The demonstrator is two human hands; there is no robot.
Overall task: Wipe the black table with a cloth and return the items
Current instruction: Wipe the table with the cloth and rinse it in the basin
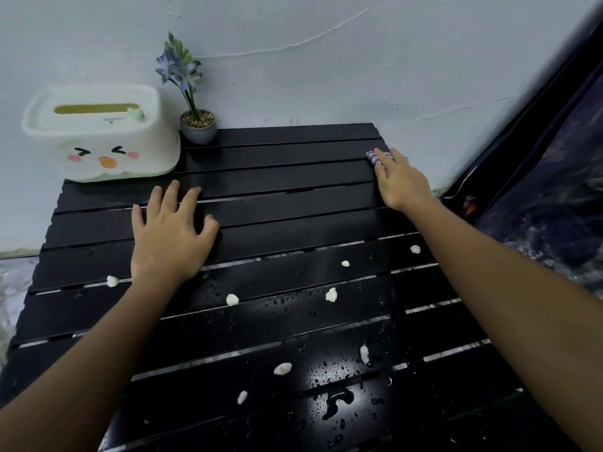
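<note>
At the counter's (pixel 293 177) far right corner: my right hand (pixel 403 182) on the cloth (pixel 372 157).
Fingers (pixel 380 164) flat, pressing it; left hand (pixel 171 233) splayed, empty; crumbs (pixel 232 299) lie nearward.

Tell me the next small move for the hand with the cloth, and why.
Probably drag the right hand and the cloth under it toward the near slats. It presses the cloth at the far right corner of the table, where slats look clean; white crumbs and water drops lie nearer. The left hand rests flat.

Wall (pixel 326 60): pale, cracked plaster, 12 o'clock. Fabric (pixel 554 197): dark, mottled, hanging, 3 o'clock. Floor (pixel 14 282): marbled grey, 9 o'clock.
</note>
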